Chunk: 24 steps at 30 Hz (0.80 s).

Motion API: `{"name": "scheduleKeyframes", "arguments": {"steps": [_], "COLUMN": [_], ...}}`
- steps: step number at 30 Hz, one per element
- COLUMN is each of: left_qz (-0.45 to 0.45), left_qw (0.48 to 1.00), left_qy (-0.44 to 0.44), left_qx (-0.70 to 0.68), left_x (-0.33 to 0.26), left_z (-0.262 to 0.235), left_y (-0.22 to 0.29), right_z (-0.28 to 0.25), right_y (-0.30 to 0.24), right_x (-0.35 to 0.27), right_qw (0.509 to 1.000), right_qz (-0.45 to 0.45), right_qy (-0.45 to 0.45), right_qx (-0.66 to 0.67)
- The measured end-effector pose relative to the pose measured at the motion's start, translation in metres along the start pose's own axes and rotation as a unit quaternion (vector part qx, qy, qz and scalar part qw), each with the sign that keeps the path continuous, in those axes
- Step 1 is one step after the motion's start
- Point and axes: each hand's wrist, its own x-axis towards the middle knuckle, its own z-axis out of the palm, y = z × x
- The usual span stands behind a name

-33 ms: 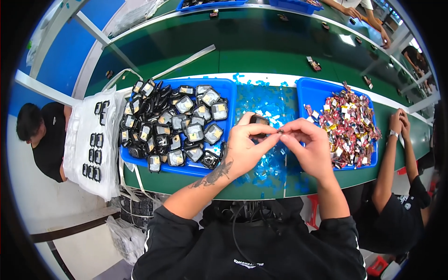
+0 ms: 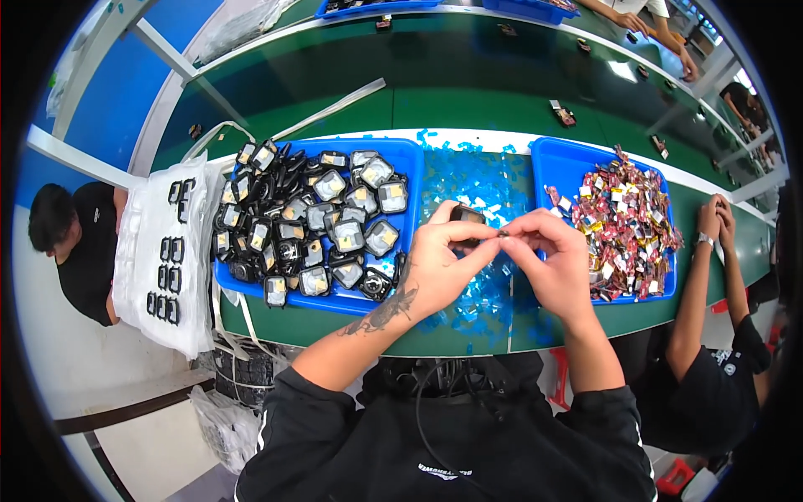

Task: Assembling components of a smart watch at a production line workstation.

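Black small part (image 2: 465, 216) sits gripped in the curled left hand (image 2: 439, 261); right hand (image 2: 548, 259) pinches closed at its edge above blue film scraps (image 2: 481, 180).

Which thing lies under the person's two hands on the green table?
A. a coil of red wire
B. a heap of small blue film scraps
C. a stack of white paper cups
B: under the left hand and right hand, blue film scraps cover the green table between the two blue trays.
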Motion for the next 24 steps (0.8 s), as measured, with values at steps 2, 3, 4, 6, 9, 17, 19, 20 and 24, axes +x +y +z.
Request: {"name": "scheduleKeyframes", "arguments": {"steps": [2,3,4,6,9,17,19,20,24], "left_qz": [0.005,0.003,0.001,-0.014,0.027,-0.022,-0.02,-0.017,-0.013], "left_qw": [1.0,0.998,0.994,0.991,0.97,0.97,0.967,0.964,0.961], "left_qy": [-0.03,-0.031,-0.033,-0.057,-0.039,-0.092,-0.088,-0.085,-0.079], "left_qx": [0.006,-0.048,-0.102,-0.118,-0.237,-0.224,-0.238,-0.25,-0.263], "left_x": [-0.001,-0.001,-0.002,0.001,0.002,-0.003,-0.004,-0.005,-0.007], "left_z": [-0.001,0.0,0.001,-0.002,0.001,0.001,0.003,0.004,0.006], "left_y": [-0.001,0.0,0.001,-0.005,0.0,0.0,0.002,0.003,0.001], "right_z": [0.0,0.001,0.002,0.001,0.01,0.021,0.022,0.022,0.023], "right_y": [0.003,0.001,-0.001,-0.006,-0.012,-0.024,-0.023,-0.023,-0.023], "right_x": [0.0,0.0,-0.001,-0.009,-0.01,0.0,0.001,0.001,0.003], "right_qw": [1.0,0.998,0.993,0.996,0.999,0.989,0.988,0.988,0.988], "right_qz": [-0.018,-0.007,0.003,0.008,0.018,0.012,0.002,-0.008,-0.021], "right_qy": [0.012,0.046,0.08,0.061,0.035,0.092,0.099,0.106,0.11], "right_qx": [-0.006,0.042,0.091,0.064,0.037,-0.118,-0.116,-0.114,-0.108]}}
